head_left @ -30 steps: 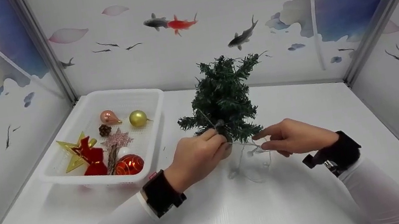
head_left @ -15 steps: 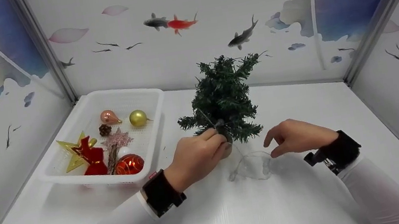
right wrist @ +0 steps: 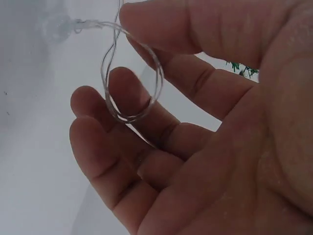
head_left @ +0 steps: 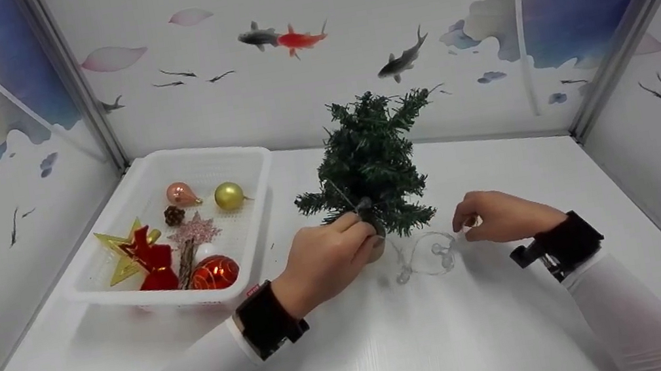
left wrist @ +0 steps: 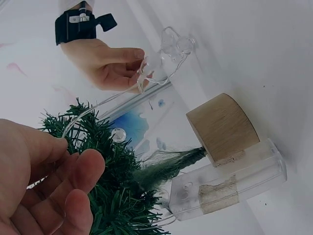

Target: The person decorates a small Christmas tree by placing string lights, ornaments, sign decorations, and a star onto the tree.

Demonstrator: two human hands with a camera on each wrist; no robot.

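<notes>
A small green artificial Christmas tree (head_left: 370, 162) stands on the white table. Thumb and index finger of my left hand (head_left: 329, 255) pinch the clear wire of a string of lights (left wrist: 98, 104) at the tree's lower front. To the right, my right hand (head_left: 502, 214) pinches the same string, thumb against index finger. In the right wrist view a loop of wire hangs in front of the fingers beside a clear round bulb (right wrist: 57, 28). Slack wire with bulbs lies between both hands. The left wrist view shows the tree's wooden base (left wrist: 222, 128) with a clear plastic box (left wrist: 183, 198) against it.
At the left stands a white plastic basket (head_left: 261, 190) holding a gold star (head_left: 121, 268), a red velvet ornament (head_left: 156, 266), several baubles and a pink snowflake (head_left: 195, 230). Printed wall panels (head_left: 316, 95) enclose the table (head_left: 359, 367) behind and at both sides.
My right hand has let go of the wire near the tree, moved right and pinched it again farther along. The slack wire has shifted. My left hand and the tree stay put.
</notes>
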